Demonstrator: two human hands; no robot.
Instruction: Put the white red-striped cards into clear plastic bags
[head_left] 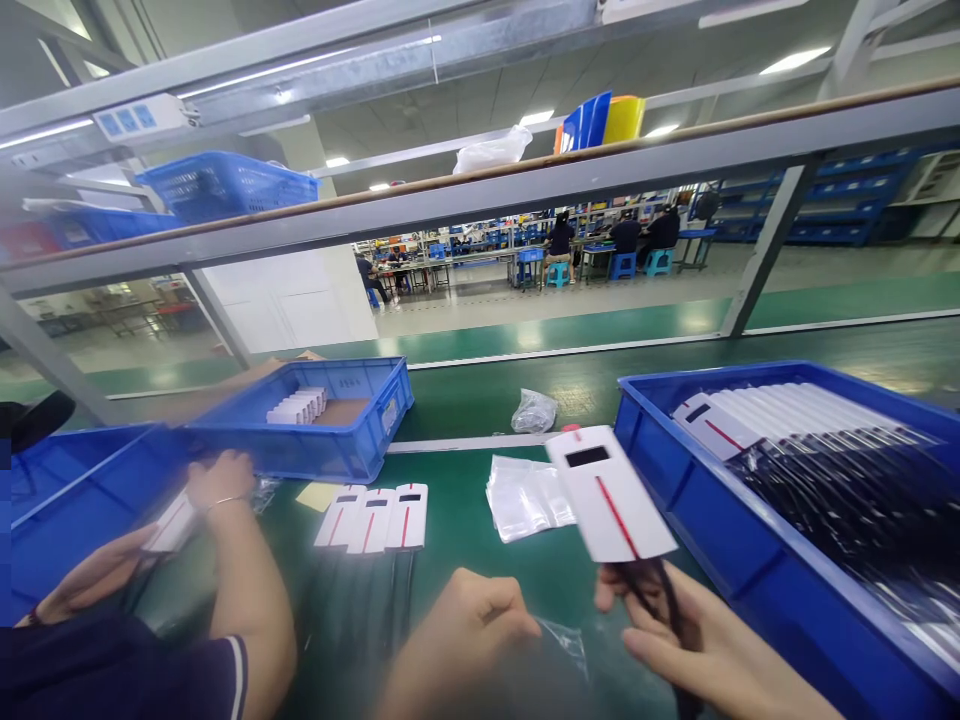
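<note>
Many cabled units (817,410) are seemingly done in the blue bin (739,545), one white device (619,500) is grasped by its cable (646,585) in the right hand (716,635) beside it, three more devices (375,522) are apparently left on the counter (457,510), and the hold of the curled left hand (469,620) cannot be told.

A factory assembly workshop: a long green desk (457,512), a large blue plastic crate (735,540) of matching flat white cabled devices (712,425) at right, and dark-clothed workers (626,236) on blue plastic stools (623,266) far off.

Ceiling lights (796,60) shine above blue stools (624,266) on a pale floor (427,318).
</note>
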